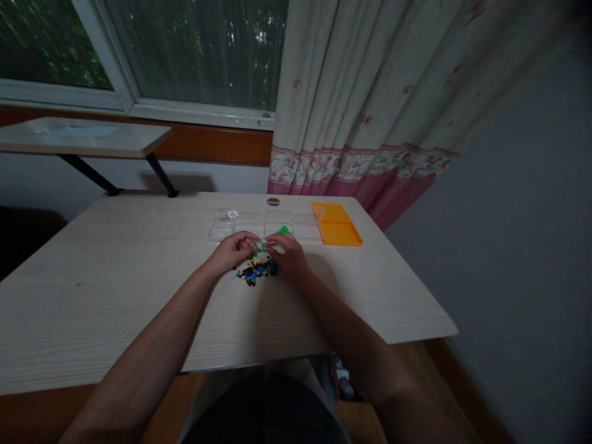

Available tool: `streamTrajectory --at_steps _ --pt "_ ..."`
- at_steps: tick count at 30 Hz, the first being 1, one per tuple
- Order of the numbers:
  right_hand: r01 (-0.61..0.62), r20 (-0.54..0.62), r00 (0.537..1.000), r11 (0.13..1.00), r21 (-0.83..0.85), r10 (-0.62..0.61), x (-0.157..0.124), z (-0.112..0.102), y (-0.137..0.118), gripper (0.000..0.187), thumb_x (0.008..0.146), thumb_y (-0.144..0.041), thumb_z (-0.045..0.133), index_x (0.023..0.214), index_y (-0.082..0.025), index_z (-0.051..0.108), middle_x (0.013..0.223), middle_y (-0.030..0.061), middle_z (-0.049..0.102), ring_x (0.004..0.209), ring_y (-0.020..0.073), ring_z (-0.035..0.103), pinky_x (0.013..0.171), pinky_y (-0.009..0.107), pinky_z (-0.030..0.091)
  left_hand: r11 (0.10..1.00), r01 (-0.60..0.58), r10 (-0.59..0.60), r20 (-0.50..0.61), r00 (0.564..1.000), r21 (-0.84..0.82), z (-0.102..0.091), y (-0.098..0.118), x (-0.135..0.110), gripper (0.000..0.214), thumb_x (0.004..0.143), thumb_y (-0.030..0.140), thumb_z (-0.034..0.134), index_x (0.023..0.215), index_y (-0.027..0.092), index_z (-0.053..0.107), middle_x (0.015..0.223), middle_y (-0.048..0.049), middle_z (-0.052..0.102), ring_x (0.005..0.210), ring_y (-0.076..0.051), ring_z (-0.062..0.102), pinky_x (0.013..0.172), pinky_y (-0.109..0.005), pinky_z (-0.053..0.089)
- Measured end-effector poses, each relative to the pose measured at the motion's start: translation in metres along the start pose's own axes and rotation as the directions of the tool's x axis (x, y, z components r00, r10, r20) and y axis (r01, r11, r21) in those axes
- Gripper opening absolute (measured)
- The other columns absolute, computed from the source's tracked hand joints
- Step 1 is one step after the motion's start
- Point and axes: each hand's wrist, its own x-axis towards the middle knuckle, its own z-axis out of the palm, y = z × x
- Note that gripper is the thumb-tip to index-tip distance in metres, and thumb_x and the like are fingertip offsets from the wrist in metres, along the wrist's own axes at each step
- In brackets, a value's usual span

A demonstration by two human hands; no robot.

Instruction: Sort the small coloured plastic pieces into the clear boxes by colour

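Note:
A loose pile of tiny coloured pieces (257, 269), brown, blue, yellow and green, lies on the table. My left hand (234, 250) is over the pile's far left side, its fingers curled together. From the right, my right hand (291, 256) bends over the pile with thumb and fingers drawn in. The fingertips of both hands are close together near some green bits; whatever they pinch is too small to make out. Just beyond the hands lies a clear compartment tray (250, 217). Green pieces (283, 230) sit in one of its near compartments, partly behind my right hand.
An orange open case (341, 233) lies against the tray's right end. A round dark spot (273, 201) marks the table's (115, 277) back edge. At the back left stands a raised shelf (83, 139) on black legs. A curtain (333, 123) hangs behind, with a wall to the right.

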Motion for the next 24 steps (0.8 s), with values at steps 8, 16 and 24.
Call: streamTrajectory --at_steps 8,16,24 --pt "0.038 0.136 0.991 0.989 -0.14 -0.019 0.002 -0.002 -0.008 0.017 0.091 -0.025 0.064 0.106 -0.025 0.071 0.101 0.0039 0.075 0.097 0.0231 0.062 0.092 0.036 0.046 0.959 -0.132 0.133 0.011 0.991 0.25 -0.005 0.002 0.001 0.034 0.088 0.041 0.061 0.105 0.017 0.077 0.095 -0.008 0.069 0.091 -0.02 0.063 0.086 -0.033 0.049" --pt "0.192 0.271 0.957 0.928 -0.32 -0.105 0.004 -0.004 -0.017 0.026 0.093 -0.018 0.057 0.114 -0.022 0.07 0.097 0.0082 0.073 0.098 0.0252 0.059 0.092 0.038 0.041 0.967 -0.103 0.096 0.044 0.994 0.231 -0.008 -0.001 0.0 0.036 0.09 0.048 0.059 0.099 0.018 0.077 0.099 -0.0076 0.072 0.094 -0.021 0.065 0.089 -0.032 0.05" --pt "0.208 0.28 0.955 0.89 -0.406 -0.096 0.005 -0.005 -0.027 0.022 0.097 -0.02 0.054 0.111 -0.02 0.071 0.098 0.0094 0.072 0.101 0.0248 0.058 0.093 0.037 0.04 0.957 -0.088 0.085 0.026 0.996 0.276 -0.008 -0.004 0.0 0.039 0.088 0.051 0.06 0.095 0.017 0.078 0.094 -0.0075 0.073 0.087 -0.02 0.066 0.08 -0.03 0.051"
